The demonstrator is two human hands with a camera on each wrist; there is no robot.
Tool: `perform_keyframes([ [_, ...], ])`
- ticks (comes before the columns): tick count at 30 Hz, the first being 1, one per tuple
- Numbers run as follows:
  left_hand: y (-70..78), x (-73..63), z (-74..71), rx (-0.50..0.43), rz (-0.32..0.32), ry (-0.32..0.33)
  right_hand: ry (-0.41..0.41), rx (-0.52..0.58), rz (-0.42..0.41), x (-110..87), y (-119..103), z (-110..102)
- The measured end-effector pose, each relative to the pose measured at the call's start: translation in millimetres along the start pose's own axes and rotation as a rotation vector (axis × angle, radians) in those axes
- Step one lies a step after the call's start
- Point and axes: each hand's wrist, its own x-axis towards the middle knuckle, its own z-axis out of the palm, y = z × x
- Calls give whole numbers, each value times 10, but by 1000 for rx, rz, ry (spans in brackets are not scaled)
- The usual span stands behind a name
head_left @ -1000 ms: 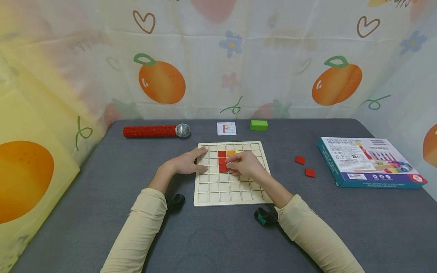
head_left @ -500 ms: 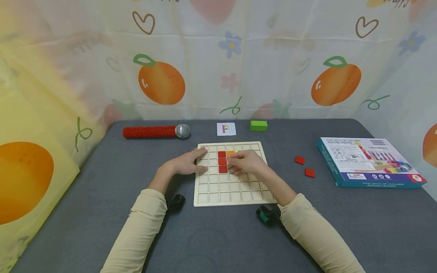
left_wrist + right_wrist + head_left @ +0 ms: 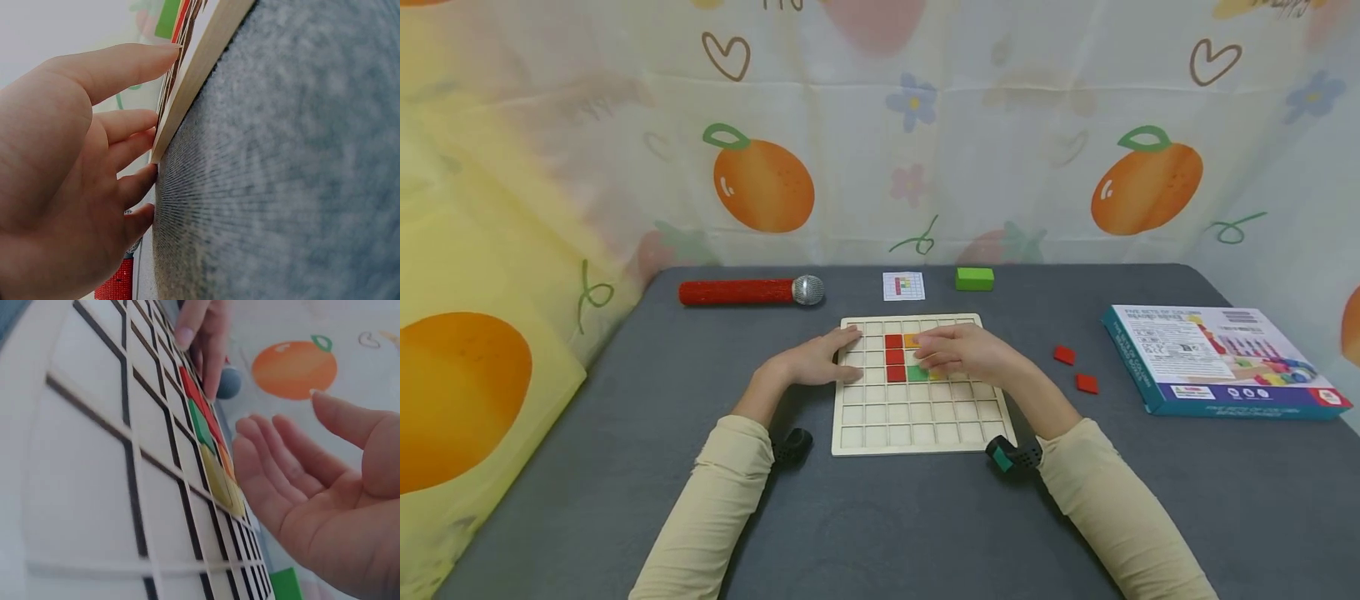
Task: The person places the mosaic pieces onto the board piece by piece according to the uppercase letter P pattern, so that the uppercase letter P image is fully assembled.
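Observation:
A pale wooden grid board (image 3: 925,435) lies on the grey table. In it stands a column of red tiles (image 3: 895,357), with a green tile (image 3: 917,374) beside the lowest one and an orange tile (image 3: 912,341) beside the top one. Yellow tiles (image 3: 217,478) show in the right wrist view, partly hidden by the hand in the head view. My left hand (image 3: 815,360) rests at the board's left edge, thumb and fingers spread against it. Over the tiles hovers my right hand (image 3: 967,350), its fingers loosely bent and holding nothing.
Behind the board lie a red microphone (image 3: 737,292), a small printed pattern card (image 3: 903,286) and a green block (image 3: 974,279). To the right are two loose red tiles (image 3: 1064,355) and a flat boxed set (image 3: 1225,367). A printed curtain hangs behind the table.
My right hand has drawn back to the right and its pinching fingers have loosened. The green tile beside the lowest red one has come into view. My left hand stays put.

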Motion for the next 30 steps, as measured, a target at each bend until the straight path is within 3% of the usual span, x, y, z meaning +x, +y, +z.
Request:
perform_keyframes([
  [4, 16, 5, 5, -2, -2, -1, 7, 122, 0, -38, 21, -111],
  [12, 28, 1, 3, -1, -7, -1, 58, 227, -42, -172, 97, -348],
  [22, -5, 12, 15, -9, 7, 1, 173, 206, -110, -411, 167, -633],
  [30, -4, 3, 16, -20, 13, 0, 188, 147, -111, -619, 231, -818],
])
